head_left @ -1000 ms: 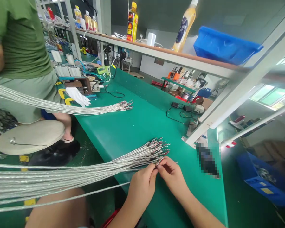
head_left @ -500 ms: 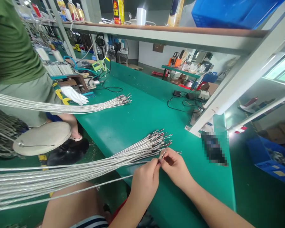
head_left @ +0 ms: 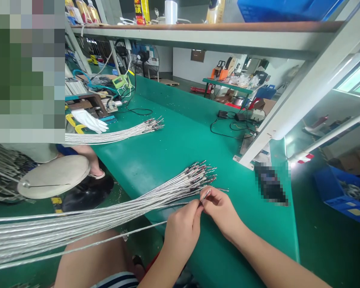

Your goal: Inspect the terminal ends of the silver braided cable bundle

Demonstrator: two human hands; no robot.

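Note:
A single silvery braided cable (head_left: 137, 230) runs in from the left to my left hand (head_left: 182, 226), whose fingers are closed around it near its end. My right hand (head_left: 221, 208) pinches the thin wire ends of that cable, right against the left fingertips. The exact shape of the tip is partly hidden by the fingers. Just beyond both hands lies a thick bundle of similar cables (head_left: 155, 198), with stripped ends showing dark and reddish wires. Farther back on the green work table (head_left: 180, 148) rests a second cable bundle (head_left: 122, 134).
White gloves (head_left: 91, 121) lie at the table's left edge by some equipment. Black adapters (head_left: 240, 117) with cords sit near the slanted white post (head_left: 266, 136). A shelf (head_left: 198, 34) crosses above. A round stool (head_left: 55, 176) and a co-worker's leg (head_left: 91, 158) are at left.
The view has shifted slightly. Both hands keep nearly the same place and grip on the cable end, with only small finger movement.

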